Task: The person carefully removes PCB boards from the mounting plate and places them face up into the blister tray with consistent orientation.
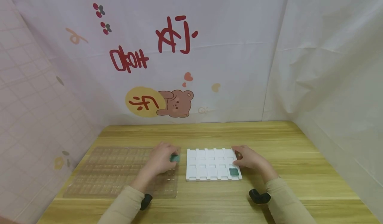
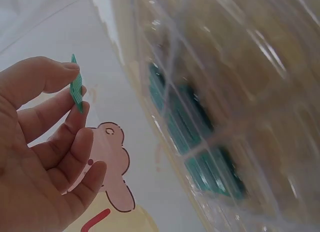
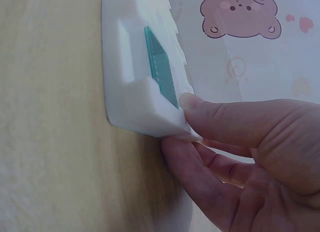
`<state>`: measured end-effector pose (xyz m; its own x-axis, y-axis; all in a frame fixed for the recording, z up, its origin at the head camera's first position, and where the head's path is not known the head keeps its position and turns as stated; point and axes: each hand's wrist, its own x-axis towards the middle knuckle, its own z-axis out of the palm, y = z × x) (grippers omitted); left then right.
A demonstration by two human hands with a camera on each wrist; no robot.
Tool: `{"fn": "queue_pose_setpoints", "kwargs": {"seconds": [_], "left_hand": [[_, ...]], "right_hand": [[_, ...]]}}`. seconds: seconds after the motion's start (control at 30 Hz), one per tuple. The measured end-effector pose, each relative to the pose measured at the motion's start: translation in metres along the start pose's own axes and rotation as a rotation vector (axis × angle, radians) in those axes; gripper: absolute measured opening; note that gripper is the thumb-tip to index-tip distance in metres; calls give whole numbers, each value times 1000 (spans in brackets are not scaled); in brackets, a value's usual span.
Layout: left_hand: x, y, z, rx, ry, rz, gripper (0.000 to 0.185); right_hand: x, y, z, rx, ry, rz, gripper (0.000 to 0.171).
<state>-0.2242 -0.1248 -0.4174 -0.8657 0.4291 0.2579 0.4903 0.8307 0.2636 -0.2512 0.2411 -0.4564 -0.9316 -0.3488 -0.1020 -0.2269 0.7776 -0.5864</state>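
My left hand (image 1: 163,157) pinches a small green square chip (image 2: 76,87) by its edges between thumb and fingertips. It is over the right end of a clear plastic tray (image 1: 119,170). Several more green pieces (image 2: 195,137) show through the clear plastic in the left wrist view. My right hand (image 1: 248,157) grips the right edge of a white compartment tray (image 1: 206,164), thumb on top and fingers against the side. One green chip (image 1: 234,172) lies in the white tray's near right compartment; in the right wrist view that seated chip (image 3: 162,67) is close to the thumb.
Both trays lie on a wood-grain table (image 1: 215,204), the clear one left of the white one. A printed white curtain (image 1: 233,67) with a bear and red characters hangs behind the table. Black wrist bands (image 1: 259,196) sit near both sleeves.
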Motion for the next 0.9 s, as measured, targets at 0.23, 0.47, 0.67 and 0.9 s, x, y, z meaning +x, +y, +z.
{"fn": "queue_pose_setpoints", "kwargs": {"seconds": [0.23, 0.47, 0.67, 0.9], "left_hand": [[-5, -7, 2, 32, -53, 17, 20], [-9, -7, 3, 66, -110, 25, 21], [-9, -10, 6, 56, -145, 25, 21], [-11, -13, 9, 26, -183, 5, 20]], "right_hand": [[1, 0, -1, -2, 4, -2, 66], [1, 0, 0, -14, 3, -3, 66], [1, 1, 0, 0, 3, 1, 66], [2, 3, 1, 2, 7, 2, 66]]}}
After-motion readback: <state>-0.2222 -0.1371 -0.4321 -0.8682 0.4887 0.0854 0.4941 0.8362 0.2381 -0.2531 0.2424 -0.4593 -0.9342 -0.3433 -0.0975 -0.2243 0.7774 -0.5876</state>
